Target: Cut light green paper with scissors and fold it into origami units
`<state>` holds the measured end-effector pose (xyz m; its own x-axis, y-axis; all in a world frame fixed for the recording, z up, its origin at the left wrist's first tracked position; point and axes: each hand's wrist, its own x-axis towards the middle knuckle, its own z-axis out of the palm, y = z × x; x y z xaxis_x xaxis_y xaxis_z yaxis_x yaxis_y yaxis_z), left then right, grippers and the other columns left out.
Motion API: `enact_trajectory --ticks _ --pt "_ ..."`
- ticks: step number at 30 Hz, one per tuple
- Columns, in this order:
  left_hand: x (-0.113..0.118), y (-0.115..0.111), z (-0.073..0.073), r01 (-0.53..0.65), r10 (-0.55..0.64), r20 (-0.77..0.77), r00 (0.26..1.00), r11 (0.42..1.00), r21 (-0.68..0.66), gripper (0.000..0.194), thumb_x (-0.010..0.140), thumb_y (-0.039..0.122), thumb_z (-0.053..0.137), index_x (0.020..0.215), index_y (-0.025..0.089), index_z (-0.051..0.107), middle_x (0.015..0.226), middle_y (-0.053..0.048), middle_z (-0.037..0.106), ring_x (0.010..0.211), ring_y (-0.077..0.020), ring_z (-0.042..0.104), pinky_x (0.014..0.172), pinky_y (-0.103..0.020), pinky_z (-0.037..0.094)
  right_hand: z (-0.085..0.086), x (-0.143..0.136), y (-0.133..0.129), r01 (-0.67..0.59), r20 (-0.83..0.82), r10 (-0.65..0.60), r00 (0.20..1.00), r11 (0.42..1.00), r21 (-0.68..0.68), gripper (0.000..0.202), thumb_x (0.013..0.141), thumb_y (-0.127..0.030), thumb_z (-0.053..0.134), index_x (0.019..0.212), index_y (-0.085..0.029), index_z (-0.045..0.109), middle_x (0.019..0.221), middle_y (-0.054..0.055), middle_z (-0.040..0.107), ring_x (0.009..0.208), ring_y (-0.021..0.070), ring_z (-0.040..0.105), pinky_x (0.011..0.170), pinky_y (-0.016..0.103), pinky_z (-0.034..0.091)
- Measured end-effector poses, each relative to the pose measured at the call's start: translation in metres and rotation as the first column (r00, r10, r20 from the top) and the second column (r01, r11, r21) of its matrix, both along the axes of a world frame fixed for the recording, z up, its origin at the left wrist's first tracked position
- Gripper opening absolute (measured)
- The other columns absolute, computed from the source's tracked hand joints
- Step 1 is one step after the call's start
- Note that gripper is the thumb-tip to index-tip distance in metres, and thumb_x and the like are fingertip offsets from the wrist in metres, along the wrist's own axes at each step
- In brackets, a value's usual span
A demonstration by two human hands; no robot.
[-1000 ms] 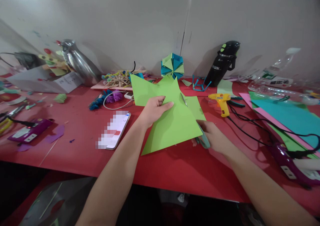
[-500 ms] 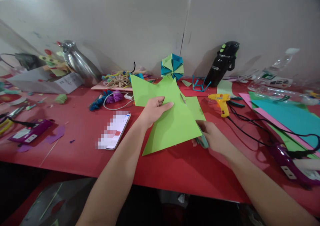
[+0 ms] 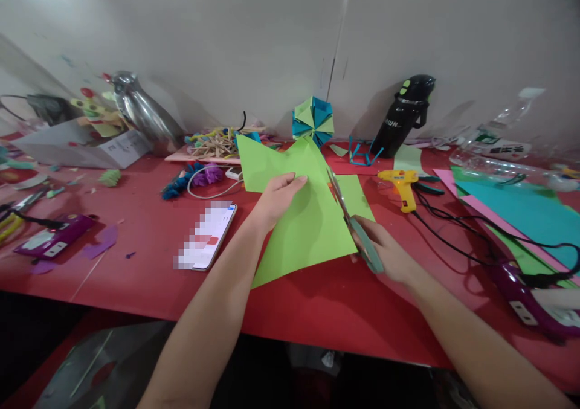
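A large lime-green paper (image 3: 308,228), creased and partly cut, is held above the red table (image 3: 317,318). My left hand (image 3: 280,197) grips it near the middle, thumb on top. In my right hand (image 3: 385,249) are scissors (image 3: 368,246) with pale green handles. Their blades point up and away, at the paper's right edge, and look slightly parted. A green flap (image 3: 356,197) lies to the right beyond the blades. My right fingers are partly hidden by the handles.
A phone (image 3: 208,237) lies left of my left forearm. To the right are a yellow glue gun (image 3: 401,185), its cord, a purple power strip (image 3: 525,300) and coloured sheets (image 3: 521,203). Behind stand a folded paper ball (image 3: 312,121), a black bottle (image 3: 403,116) and a steel jug (image 3: 145,113).
The scissors have come out from behind the paper, so their blades now show at its right edge. The paper's near part has shifted slightly left. My left hand has moved slightly left.
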<state>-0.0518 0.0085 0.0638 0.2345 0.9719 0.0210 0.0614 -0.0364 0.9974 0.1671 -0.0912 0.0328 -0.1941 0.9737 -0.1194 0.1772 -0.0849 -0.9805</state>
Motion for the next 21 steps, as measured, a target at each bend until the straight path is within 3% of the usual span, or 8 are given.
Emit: enact_trajectory --ticks 3,9,21 --pt "-0.0004 0.0007 -0.0003 -0.054 0.055 -0.034 0.998 0.998 0.04 0.045 0.083 0.056 0.069 0.064 0.022 0.048 0.059 0.002 0.042 0.056 -0.0139 0.048 0.051 -0.027 0.033 0.0013 0.0014 -0.0011 -0.042 -0.032 0.042 0.999 0.999 0.002 0.025 0.086 -0.04 0.062 0.077 -0.023 0.048 0.061 -0.005 0.049 0.051 0.011 0.051 0.05 0.026 0.042" --pt "-0.0005 0.0 0.0012 -0.032 0.04 -0.093 0.995 0.996 0.088 0.046 0.091 0.048 0.061 0.063 0.02 0.037 0.058 0.005 0.027 0.049 -0.0086 0.027 0.048 -0.026 0.018 0.0019 0.0022 0.0015 -0.087 0.05 0.086 0.995 0.996 0.012 0.025 0.084 -0.04 0.059 0.072 -0.023 0.046 0.055 -0.002 0.055 0.05 0.0132 0.053 0.049 0.026 0.038" --pt "0.0022 -0.0054 0.0047 0.078 -0.07 -0.126 0.99 0.995 0.055 0.039 0.093 0.045 0.059 0.068 0.019 0.043 0.059 0.005 0.032 0.05 -0.0077 0.03 0.049 -0.023 0.02 0.0039 -0.0006 0.001 -0.012 0.075 0.014 0.997 1.0 -0.02 0.021 0.081 -0.041 0.058 0.074 -0.022 0.05 0.054 -0.002 0.056 0.048 0.0135 0.053 0.045 0.026 0.036"
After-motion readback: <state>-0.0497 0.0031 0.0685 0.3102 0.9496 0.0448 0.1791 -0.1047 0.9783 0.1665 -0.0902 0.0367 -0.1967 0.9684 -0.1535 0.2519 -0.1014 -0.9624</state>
